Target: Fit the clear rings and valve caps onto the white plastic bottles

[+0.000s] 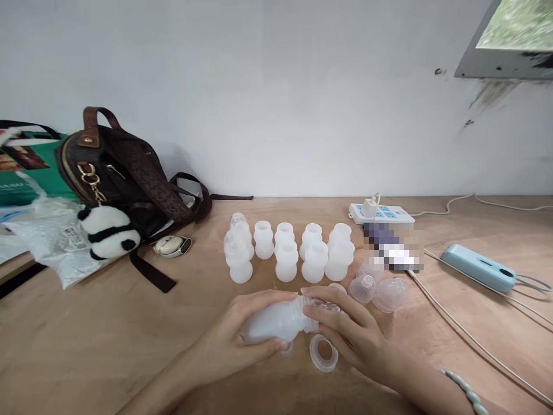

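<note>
My left hand (242, 331) is wrapped round a frosted white plastic bottle (273, 320), which lies tilted with its mouth toward the right. At that mouth the fingers of my right hand (356, 328) are closed round a clear plastic cap (311, 311), partly hidden by them. Just below, a clear ring (324, 353) lies on the wooden table (194, 334). Behind my hands stand several white bottles (286, 262) with open tops. Two at the left of the group carry clear domed tops (237, 242). Loose clear domes (391, 294) lie to the right.
A dark backpack (129, 167) with a panda charm (110, 233) stands at the left, beside a plastic bag (56, 248) and a computer mouse (173, 246). To the right are a power strip (389, 214), a blurred-out phone (389, 245), a blue device (479, 268) and cables.
</note>
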`<state>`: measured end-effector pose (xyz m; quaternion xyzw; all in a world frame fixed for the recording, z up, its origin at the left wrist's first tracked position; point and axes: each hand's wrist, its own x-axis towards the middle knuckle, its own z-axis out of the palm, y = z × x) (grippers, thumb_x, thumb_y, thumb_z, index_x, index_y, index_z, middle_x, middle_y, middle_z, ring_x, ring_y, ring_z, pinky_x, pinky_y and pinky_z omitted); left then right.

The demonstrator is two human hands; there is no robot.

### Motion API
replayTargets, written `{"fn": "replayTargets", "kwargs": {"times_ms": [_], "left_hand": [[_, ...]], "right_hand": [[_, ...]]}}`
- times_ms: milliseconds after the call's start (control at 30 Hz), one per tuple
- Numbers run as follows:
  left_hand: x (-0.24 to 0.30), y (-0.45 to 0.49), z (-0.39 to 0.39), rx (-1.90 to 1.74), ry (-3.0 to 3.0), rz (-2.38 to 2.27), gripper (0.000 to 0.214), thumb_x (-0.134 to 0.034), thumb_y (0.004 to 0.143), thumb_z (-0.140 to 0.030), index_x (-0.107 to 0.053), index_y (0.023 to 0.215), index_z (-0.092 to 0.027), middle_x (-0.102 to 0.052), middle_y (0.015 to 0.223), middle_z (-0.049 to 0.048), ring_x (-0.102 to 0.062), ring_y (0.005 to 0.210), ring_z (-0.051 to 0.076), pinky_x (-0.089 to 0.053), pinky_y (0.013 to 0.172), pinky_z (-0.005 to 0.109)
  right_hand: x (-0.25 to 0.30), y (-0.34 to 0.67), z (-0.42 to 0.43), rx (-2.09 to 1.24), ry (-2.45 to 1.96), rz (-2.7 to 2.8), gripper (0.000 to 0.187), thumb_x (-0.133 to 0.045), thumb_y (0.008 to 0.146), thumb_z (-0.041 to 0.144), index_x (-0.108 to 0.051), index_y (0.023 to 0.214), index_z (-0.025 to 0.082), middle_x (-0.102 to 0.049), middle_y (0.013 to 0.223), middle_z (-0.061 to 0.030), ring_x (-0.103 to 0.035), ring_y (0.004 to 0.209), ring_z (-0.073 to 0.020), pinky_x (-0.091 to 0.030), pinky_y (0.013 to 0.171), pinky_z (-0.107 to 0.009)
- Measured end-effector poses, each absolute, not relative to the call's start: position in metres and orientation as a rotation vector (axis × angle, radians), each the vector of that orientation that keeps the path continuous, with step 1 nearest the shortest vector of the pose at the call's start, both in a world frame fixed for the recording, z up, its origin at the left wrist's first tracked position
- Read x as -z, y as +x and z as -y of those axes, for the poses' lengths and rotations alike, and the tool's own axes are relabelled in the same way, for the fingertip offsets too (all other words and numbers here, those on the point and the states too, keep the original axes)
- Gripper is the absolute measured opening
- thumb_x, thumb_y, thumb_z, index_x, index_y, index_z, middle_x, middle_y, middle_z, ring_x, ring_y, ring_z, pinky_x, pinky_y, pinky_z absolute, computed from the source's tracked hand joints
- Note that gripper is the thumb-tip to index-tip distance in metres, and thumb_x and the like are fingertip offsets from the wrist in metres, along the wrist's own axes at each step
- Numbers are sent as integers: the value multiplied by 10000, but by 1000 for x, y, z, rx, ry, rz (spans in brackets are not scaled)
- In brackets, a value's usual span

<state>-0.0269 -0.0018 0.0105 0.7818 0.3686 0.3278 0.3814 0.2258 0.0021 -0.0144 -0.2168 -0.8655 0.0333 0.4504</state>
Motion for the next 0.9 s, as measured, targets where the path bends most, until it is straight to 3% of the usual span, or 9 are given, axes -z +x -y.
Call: {"fn": "replayTargets", "kwargs": {"times_ms": [200,367,500,600,733,800,900], "left_hand": [[-8,-24,-1,-818,1713,-792,395,-807,796,-262,-612,1139,-270,-715,1096,20,-700,950,211,-567,783,306],[-8,-20,-2,-992,1923,-701,377,-845,775,-237,-653,1099,-262,-666,1174,33,-673,1061,222,-534,908,335],[-6,-19,3,-1028,2300,-702,392,-775,844,-167,-617,1192,-250,-654,1171,56,-672,1053,217,-528,911,318],[-3,-17,4,-1065,2422,-692,371,-736,877,-168,-594,1215,-228,-658,1176,77,-676,1044,222,-539,867,301],[-1,-17,3,-1132,2351,-720,356,-733,887,-183,-587,1209,-222,-648,1181,78,-672,1048,205,-546,881,287],[-2,-17,3,-1141,2358,-703,353,-728,894,-195,-585,1216,-226,-651,1178,79,-676,1045,204,-550,872,286],[-4,-17,5,-1118,2425,-693,362,-722,904,-217,-573,1233,-241,-664,1179,82,-690,1027,217,-555,846,297]], "right_hand": [[16,226,-3,-73,-464,2137,408,-394,1004,19,-571,1316,213,-642,1274,-132,-645,1151,-195,-618,863,-342],[12,226,-1,-154,-560,2155,283,-504,1036,219,-561,1312,193,-679,1137,-132,-686,971,-197,-608,780,-314],[16,226,-1,-270,-729,2110,348,-500,1029,476,-541,1251,211,-684,854,-43,-660,681,-162,-558,584,-257],[15,226,-1,-406,-813,2087,334,-469,1033,504,-512,1208,222,-648,779,-4,-609,584,-137,-506,518,-236],[7,227,1,-596,-829,2101,381,-580,976,434,-480,1272,217,-669,907,-36,-644,696,-150,-528,587,-243],[7,228,1,-670,-854,2113,317,-603,960,414,-531,1191,209,-675,913,-44,-646,716,-153,-525,589,-237],[10,230,-2,-634,-922,2155,299,-554,978,491,-583,910,202,-621,727,-9,-577,607,-148,-473,542,-254]]}}
